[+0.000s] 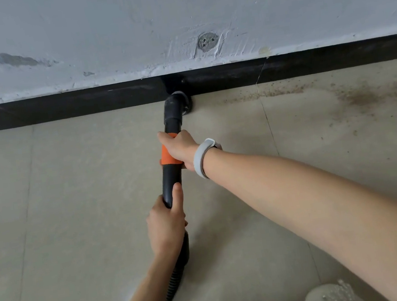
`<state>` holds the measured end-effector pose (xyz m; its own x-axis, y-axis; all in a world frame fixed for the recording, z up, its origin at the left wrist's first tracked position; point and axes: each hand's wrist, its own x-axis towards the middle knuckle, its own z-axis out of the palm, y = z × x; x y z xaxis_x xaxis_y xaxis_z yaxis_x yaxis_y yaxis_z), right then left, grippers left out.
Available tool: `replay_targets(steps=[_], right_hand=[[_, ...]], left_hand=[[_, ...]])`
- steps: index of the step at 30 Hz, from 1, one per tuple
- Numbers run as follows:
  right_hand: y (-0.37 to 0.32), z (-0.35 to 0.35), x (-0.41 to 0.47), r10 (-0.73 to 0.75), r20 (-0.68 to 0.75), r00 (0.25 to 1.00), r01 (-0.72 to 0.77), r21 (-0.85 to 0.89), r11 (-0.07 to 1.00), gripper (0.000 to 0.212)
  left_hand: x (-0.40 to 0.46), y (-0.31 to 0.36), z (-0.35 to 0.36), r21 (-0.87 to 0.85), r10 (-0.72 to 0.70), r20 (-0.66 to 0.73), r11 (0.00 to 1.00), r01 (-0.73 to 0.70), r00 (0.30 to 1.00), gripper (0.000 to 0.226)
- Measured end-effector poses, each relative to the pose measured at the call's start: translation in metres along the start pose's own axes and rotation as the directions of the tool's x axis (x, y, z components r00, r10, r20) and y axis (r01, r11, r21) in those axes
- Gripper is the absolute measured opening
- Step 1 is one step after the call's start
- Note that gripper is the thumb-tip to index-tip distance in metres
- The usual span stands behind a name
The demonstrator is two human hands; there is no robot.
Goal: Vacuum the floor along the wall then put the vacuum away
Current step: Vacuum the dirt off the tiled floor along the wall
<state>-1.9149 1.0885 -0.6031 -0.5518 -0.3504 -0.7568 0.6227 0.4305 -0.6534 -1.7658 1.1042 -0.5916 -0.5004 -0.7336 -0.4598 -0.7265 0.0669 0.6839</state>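
Two hands grip one vacuum wand (174, 176): right hand (179, 149) fingers curled round its orange band, left hand (166, 222) nearer. Nozzle (178, 103) meets the black baseboard (58, 107); dirt (353, 96) lies right.

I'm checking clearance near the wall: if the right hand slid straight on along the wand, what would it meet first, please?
The right hand grips the orange band of the vacuum wand, pointing toward the wall. It would likely first meet the wand's elbow joint, then the black skirting board; depth there is unclear.

Pretty open here: bare floor (71, 193) stretches left and right of the vacuum wand (172, 179). Straight ahead the black baseboard (58, 107) and wall (123, 20) block everything. A gritty dirt patch (363, 96) lies off right, shoe (333, 297) near the bottom.
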Motion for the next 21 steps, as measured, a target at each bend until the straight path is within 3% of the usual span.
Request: replay_targets(steps=[11,15,21], right_hand=[[-0.002,-0.108,-0.010,0.059,-0.216,0.975,-0.017,0.191,0.981,0.039],[-0.003,-0.108,-0.004,0.065,-0.222,0.973,-0.016,0.214,0.977,0.043],[-0.002,-0.063,-0.009,0.062,-0.046,0.997,-0.050,0.227,0.973,0.040]], left_hand=[[0.008,0.042,0.049,0.164,0.157,0.263,0.965,-0.204,0.952,0.048],[0.012,0.047,0.051,0.183,0.156,0.249,0.961,-0.205,0.956,0.044],[0.005,0.026,0.019,0.216,0.108,0.120,0.967,-0.132,0.987,0.043]])
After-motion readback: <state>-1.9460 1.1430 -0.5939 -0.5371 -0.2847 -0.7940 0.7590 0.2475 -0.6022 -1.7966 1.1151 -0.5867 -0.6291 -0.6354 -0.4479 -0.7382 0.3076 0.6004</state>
